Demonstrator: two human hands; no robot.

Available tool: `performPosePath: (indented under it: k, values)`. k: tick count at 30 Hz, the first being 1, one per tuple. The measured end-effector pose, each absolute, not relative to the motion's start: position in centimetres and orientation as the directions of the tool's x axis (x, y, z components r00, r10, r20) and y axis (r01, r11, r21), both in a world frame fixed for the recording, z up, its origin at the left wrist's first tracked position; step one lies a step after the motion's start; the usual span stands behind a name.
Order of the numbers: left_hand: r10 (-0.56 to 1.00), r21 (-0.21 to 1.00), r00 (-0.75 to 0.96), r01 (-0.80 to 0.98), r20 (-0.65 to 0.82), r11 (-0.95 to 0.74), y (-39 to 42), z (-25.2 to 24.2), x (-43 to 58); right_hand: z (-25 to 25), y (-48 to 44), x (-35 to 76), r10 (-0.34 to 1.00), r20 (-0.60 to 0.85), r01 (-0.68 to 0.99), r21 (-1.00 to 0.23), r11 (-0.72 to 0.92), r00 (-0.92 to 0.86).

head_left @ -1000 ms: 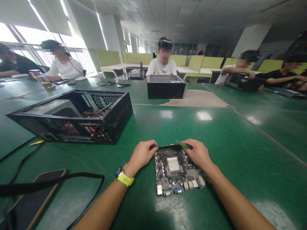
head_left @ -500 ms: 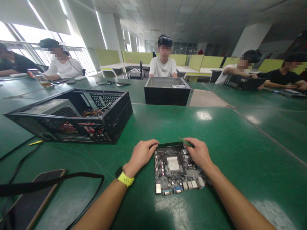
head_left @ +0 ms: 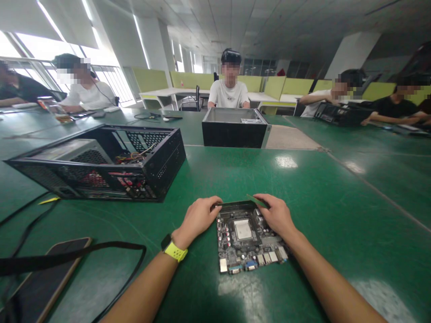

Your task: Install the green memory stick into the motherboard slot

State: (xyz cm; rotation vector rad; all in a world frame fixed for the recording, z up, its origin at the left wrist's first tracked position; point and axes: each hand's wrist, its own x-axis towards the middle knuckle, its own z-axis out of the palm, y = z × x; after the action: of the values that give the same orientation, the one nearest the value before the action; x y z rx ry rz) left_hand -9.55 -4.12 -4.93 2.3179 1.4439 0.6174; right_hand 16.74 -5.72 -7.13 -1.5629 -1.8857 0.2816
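A small motherboard (head_left: 247, 237) lies flat on the green table (head_left: 303, 188) right in front of me, its port row towards me. My left hand (head_left: 197, 219), with a yellow watch at the wrist, is curled at the board's far left corner, fingertips pinched on its edge. My right hand (head_left: 276, 215) rests on the board's far right corner, fingers closed on a thin green memory stick (head_left: 256, 200) that pokes out to the left above the board's far edge.
An open black computer case (head_left: 101, 163) lies on its side at the left. A phone (head_left: 43, 282) and a black strap (head_left: 67, 255) sit near left. Another case (head_left: 234, 128) stands across the table before a seated person (head_left: 229, 87). Other people sit left and right.
Both hands stay on the board's far corners. The green stick in my right hand has tipped slightly lower. The view has shifted a little.
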Motion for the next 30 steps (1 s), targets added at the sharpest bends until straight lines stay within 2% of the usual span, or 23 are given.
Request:
performPosePath:
  k: [6,8,13,15,17,21,26,30]
  values:
    - [0.915,0.589,0.37,0.707,0.163,-0.391,-3.8,-4.7,-9.9,-4.9,-6.4,16.4,0.923,0.385,0.812,-0.545,0.209,0.021]
    - [0.912,0.646,0.37,0.656,0.177,-0.391,-3.6,-4.5,-10.2,-3.4,-8.0,14.9,0.936,0.351,0.83,-0.513,0.218,-0.029]
    - [0.922,0.706,0.335,0.604,0.195,-0.369,-2.9,-4.6,-11.0,-2.1,-14.5,8.0,0.922,0.036,0.854,-0.367,0.37,-0.385]
    - [0.926,0.717,0.33,0.599,0.185,-0.356,-2.7,-4.9,-11.2,-2.7,-16.4,5.7,0.898,-0.066,0.87,-0.289,0.4,-0.435]
    - [0.928,0.725,0.328,0.594,0.179,-0.349,-2.6,-5.2,-11.3,-3.4,-17.0,4.7,0.901,-0.097,0.886,-0.253,0.388,-0.422]
    - [0.929,0.729,0.325,0.591,0.176,-0.345,-2.5,-5.4,-11.4,-4.1,-13.9,8.0,0.96,-0.039,0.943,-0.204,0.263,-0.276]
    - [0.926,0.718,0.332,0.599,0.18,-0.354,-2.9,-5.2,-11.6,-3.8,-6.4,20.3,0.983,0.028,0.983,-0.041,-0.181,0.182]
    - [0.915,0.669,0.312,0.626,0.255,-0.4,-3.3,-4.2,-11.7,-3.3,-3.0,29.1,0.927,0.026,0.927,-0.004,-0.374,0.374]
